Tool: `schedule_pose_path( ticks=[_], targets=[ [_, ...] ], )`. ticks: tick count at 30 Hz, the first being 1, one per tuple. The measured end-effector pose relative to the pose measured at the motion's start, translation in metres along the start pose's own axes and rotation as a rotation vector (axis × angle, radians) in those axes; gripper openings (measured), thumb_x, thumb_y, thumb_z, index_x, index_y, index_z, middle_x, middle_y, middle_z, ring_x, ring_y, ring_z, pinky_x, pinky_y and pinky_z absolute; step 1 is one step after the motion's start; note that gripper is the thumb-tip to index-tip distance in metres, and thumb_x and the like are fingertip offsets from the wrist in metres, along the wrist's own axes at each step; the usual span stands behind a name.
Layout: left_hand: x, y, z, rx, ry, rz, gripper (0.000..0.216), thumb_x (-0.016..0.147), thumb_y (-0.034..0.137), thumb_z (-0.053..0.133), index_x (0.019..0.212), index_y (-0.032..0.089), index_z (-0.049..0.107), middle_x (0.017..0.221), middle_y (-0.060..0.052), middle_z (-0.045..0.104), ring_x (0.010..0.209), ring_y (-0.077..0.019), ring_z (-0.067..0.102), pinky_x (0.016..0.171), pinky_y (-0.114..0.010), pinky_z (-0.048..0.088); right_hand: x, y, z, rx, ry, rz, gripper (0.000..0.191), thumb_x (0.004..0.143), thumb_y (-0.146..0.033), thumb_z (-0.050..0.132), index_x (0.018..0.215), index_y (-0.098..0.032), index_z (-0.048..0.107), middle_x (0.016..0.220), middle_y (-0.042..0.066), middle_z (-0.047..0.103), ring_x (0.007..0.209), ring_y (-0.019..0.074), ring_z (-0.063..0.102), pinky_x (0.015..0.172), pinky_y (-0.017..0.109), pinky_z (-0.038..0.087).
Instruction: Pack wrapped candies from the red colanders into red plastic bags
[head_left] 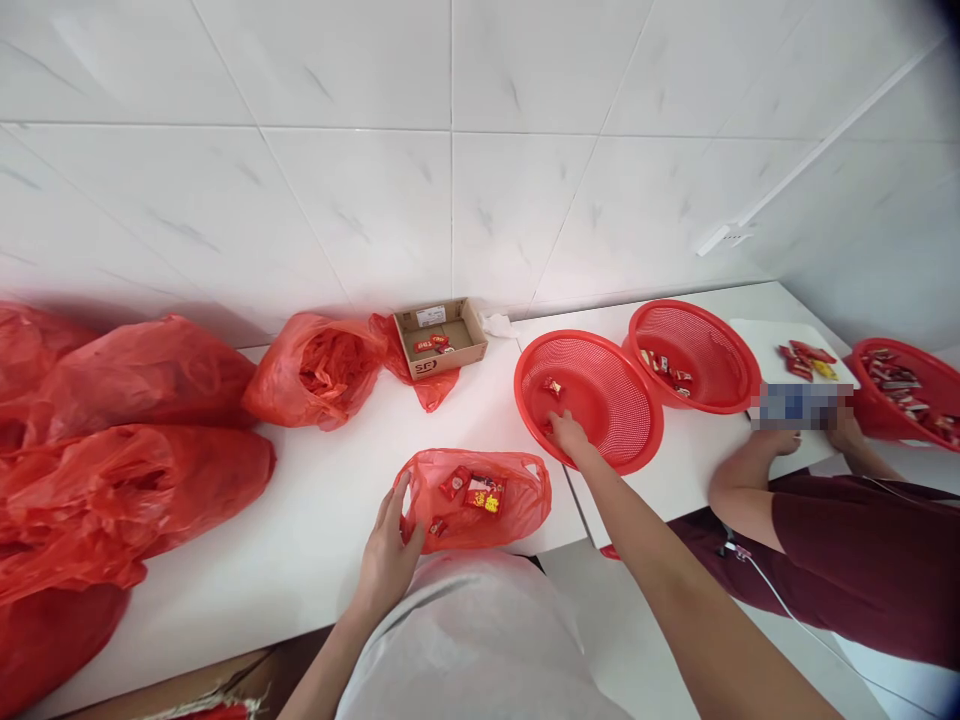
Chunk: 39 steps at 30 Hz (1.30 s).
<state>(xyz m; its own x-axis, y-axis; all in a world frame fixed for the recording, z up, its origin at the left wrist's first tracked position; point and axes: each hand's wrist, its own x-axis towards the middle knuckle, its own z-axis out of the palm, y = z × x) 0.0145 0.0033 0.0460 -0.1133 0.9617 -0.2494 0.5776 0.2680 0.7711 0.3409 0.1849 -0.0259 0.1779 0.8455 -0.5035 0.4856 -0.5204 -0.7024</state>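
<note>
A: What is the tabletop point(315, 530) carrying?
B: A red mesh basket point(600, 355) is sitting toward its right end. A small red plastic bag point(517, 500) is lying near it at the front edge, holding wrapped candies point(484, 495).
A: Hands?
B: The left hand point(386, 555) is gripping the bag's open rim, fingers clenched on the film. The right hand point(568, 435) is reaching into the basket; its fingers are curling downward, grasp not discernible. A loose candy point(553, 386) is lying just beyond them.

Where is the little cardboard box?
In the head view, the cardboard box sits far back on the table by the wall, between a crumpled red bag on the left and a red basket.
</note>
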Motion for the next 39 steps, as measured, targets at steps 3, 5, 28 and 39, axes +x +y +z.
schedule_pose_path(
  ticks=[3,5,28,39],
  targets=[
    [0.002,0.000,0.001,-0.012,0.002,-0.007,0.061,0.088,0.027,0.042,0.147,0.027,0.028,0.132,-0.010,0.050,0.068,-0.0129,0.053,0.073,-0.033,0.048,-0.001,-0.006,-0.005,0.186,-0.058,0.004,0.021,0.091,-0.031,0.057,0.108,-0.018,0.061,0.112,0.008,0.062,0.095,0.0186,0.061,0.082,0.036,0.053],
    [0.002,0.000,0.002,-0.015,0.002,-0.019,0.061,0.089,0.029,0.042,0.148,0.027,0.027,0.129,-0.009,0.051,0.069,-0.0133,0.053,0.073,-0.033,0.048,-0.007,-0.014,-0.011,0.343,-0.104,-0.020,0.016,0.087,-0.028,0.058,0.101,-0.020,0.060,0.103,0.007,0.065,0.090,0.0180,0.063,0.077,0.033,0.054],
    [-0.004,-0.007,0.007,-0.121,0.020,-0.037,0.065,0.086,0.023,0.042,0.149,0.022,0.026,0.135,-0.011,0.048,0.072,-0.0142,0.052,0.074,-0.033,0.046,-0.157,-0.061,0.078,0.406,-0.742,-0.042,0.063,0.077,-0.017,0.053,0.137,-0.035,0.045,0.130,0.007,0.055,0.101,0.0224,0.065,0.068,0.033,0.058],
    [-0.004,-0.009,0.005,-0.085,0.018,-0.044,0.066,0.086,0.024,0.042,0.150,0.021,0.024,0.112,-0.007,0.056,0.069,-0.0147,0.052,0.072,-0.033,0.046,-0.157,-0.085,0.059,1.052,-0.833,0.108,0.044,0.092,-0.054,0.045,0.127,-0.027,0.049,0.133,0.009,0.054,0.104,0.0238,0.065,0.092,0.050,0.049]
  ],
)
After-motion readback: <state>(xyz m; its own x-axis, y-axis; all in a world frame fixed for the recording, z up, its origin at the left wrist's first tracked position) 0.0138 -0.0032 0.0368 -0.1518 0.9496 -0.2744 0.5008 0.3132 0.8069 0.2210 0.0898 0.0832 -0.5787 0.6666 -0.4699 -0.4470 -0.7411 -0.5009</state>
